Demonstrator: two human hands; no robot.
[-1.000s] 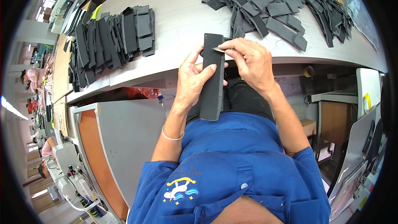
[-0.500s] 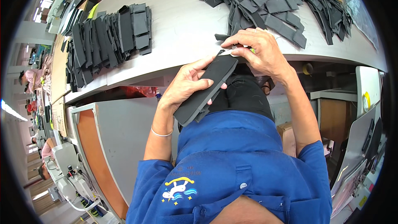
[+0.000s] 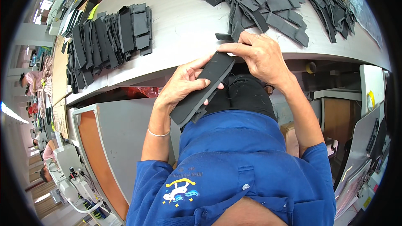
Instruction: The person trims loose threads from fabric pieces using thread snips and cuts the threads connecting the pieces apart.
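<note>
My left hand (image 3: 183,84) is closed around a dark grey folded fabric strip (image 3: 204,88), its thumb lying across the top face. The strip slants from the table edge down toward my waist, and loose layers show along its lower side. At the strip's far end is my right hand (image 3: 264,56), its bent index finger pressing on the tip; its thumb is hidden. Just beyond these fingers, a loose pile of similar grey strips (image 3: 278,4) lies on the table.
The pale table (image 3: 176,21) carries a stacked row of grey strips (image 3: 111,37) at left and another pile (image 3: 322,6) at far right. Below the table stand a grey cabinet panel (image 3: 125,142) at left and a brown compartment (image 3: 337,119) at right. Sewing machines (image 3: 71,178) and people are farther left.
The held strip and my left hand have shifted slightly left. My right hand has turned, its index finger now reaching over the strip's tip; the whitish piece at its fingertips no longer shows.
</note>
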